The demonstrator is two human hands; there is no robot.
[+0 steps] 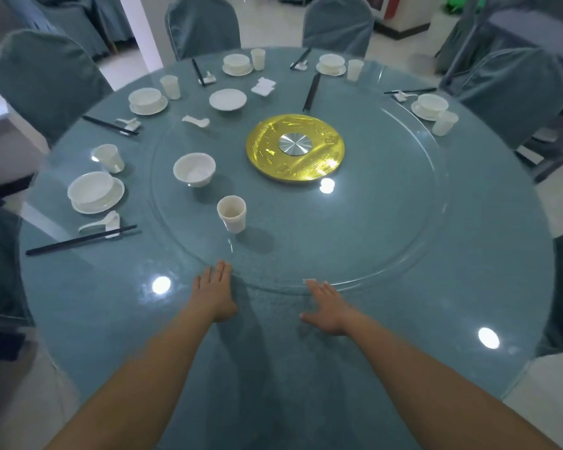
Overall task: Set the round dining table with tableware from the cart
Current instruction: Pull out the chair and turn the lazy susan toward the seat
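Glass covers the round table [403, 319], and a clear turntable [371, 241] of the same material is laid over its middle around a gold disc [294, 147]. Both hands are spread flat with straight fingers at the near rim of the turntable: the left hand [213, 292] with its fingertips on the rim, the right hand [325, 306] just beside it to the right. Nothing is pinched or held.

Loose white pieces are seen on the turntable: a cup [231, 213] near the left hand, a bowl [194, 168] further left, a small plate [227, 99] and a spoon [196, 121] towards the far side, and black chopsticks [311, 91] far of the disc. Finished places, each with bowl on plate, cup, spoon and chopsticks, are ranged along the left, far and right edges; the near edge is not yet laid.

The tableware is judged to be glazed ceramic: stiff, smooth, rather slippery and easily chipped, light enough for one hand each. The cup is best taken round its wall, thumb opposed to fingers, above the narrow base. The bowl is better lifted by its rim or cupped underneath. On glass, pieces are likely to slide and clink, so they should be set down gently. The turntable is probably heavy but free-turning, and is best pushed at its rim with flat fingers.
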